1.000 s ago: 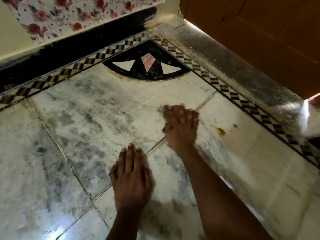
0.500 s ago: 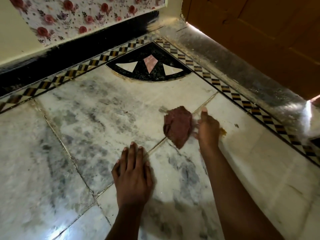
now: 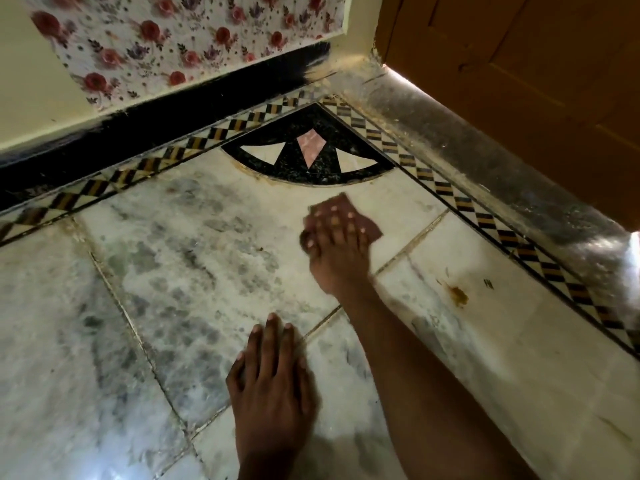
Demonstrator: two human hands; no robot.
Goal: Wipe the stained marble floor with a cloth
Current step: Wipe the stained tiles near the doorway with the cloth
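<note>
In the head view, my right hand (image 3: 334, 244) presses the cloth (image 3: 367, 223) flat on the marble floor (image 3: 173, 271), fingers spread and straight over it, just below the black corner inlay (image 3: 304, 157). The cloth is mostly hidden under the hand; only a reddish corner shows on the side toward the door (image 3: 519, 64). My left hand (image 3: 273, 382) rests flat on the floor, fingers straight and together, well below the inlay, holding nothing.

The brown stain (image 3: 459, 295) lies lower than the inlay, near the checkered border (image 3: 467, 206), and the cloth is apart from it. I think the risk is that my strokes miss this stain. Also the cloth may bunch or slip out, since the fingers only press it. The picture is somewhat blurred there.
</note>
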